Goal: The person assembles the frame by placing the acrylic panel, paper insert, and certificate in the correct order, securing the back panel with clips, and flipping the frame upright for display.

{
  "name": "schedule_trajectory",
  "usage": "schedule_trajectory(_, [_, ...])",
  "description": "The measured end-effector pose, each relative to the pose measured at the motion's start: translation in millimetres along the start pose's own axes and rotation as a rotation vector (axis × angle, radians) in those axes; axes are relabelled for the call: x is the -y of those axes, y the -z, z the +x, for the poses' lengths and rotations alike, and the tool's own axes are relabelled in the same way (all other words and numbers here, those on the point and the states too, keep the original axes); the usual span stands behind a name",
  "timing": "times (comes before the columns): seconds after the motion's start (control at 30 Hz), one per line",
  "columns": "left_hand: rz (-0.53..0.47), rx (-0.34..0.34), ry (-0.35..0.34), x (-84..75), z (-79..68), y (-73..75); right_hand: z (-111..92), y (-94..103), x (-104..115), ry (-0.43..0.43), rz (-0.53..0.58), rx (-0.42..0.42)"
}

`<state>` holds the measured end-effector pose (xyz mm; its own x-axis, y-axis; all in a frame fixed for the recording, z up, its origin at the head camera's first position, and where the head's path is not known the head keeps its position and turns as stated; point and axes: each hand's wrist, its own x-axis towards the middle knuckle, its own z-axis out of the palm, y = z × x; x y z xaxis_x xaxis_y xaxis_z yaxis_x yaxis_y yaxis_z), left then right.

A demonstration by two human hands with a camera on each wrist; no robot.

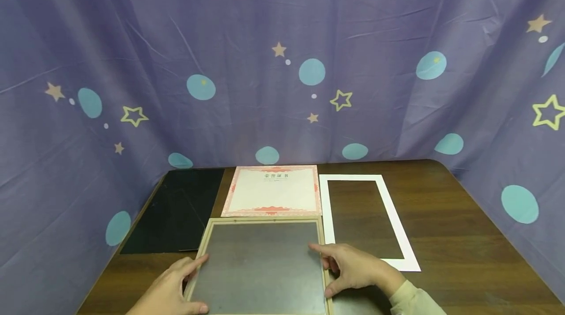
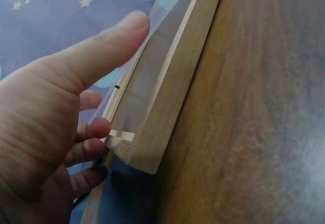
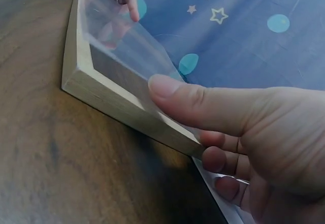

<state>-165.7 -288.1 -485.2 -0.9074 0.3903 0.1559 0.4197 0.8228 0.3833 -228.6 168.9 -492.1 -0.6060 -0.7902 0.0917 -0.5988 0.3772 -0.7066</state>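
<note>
A clear sheet (image 3: 137, 51) overlaps a light wooden picture frame (image 1: 267, 220) in front of me. The frame lies on the brown table; its inner area looks grey through the sheet in the head view. My left hand (image 1: 169, 285) holds the sheet's left edge, thumb near the front and index finger farther back. At the opposite edge, my right hand (image 1: 353, 267) grips the sheet, its index finger extended over the surface and its other fingers curled at the side. In the right wrist view, the sheet sits slightly tilted above the frame's wooden rim (image 3: 127, 107).
Behind the frame lies a red-bordered certificate (image 1: 273, 192). To the left is a black backing board (image 1: 176, 212); a white mat with a rectangular opening (image 1: 399, 226) lies to the right. A purple patterned curtain (image 1: 247, 20) hangs around the wooden table (image 1: 476, 246).
</note>
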Motion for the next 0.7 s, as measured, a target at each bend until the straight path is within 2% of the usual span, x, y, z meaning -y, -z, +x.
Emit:
schedule_trajectory(0.13, [0.038,0.015,-0.086,-1.6,-0.7,1.5,-1.9,-1.0,1.6,-0.007,-0.013,0.003])
schedule_trajectory(0.27, [0.035,0.045,-0.111,-4.0,-1.2,1.7,-1.6,-2.0,2.0,-0.008,-0.024,0.001])
schedule_trajectory(0.37, [0.037,0.042,-0.143,-4.6,-1.6,0.6,-0.6,-2.9,1.4,0.001,-0.037,-0.005])
schedule_trajectory(0.47, [0.065,0.008,-0.168,-4.8,-2.0,-1.5,-0.2,-3.1,0.8,0.011,-0.036,-0.01])
schedule_trajectory(0.7, [0.086,-0.075,-0.168,-5.9,-2.7,-4.7,-1.9,-0.2,-0.5,0.014,0.021,-0.022])
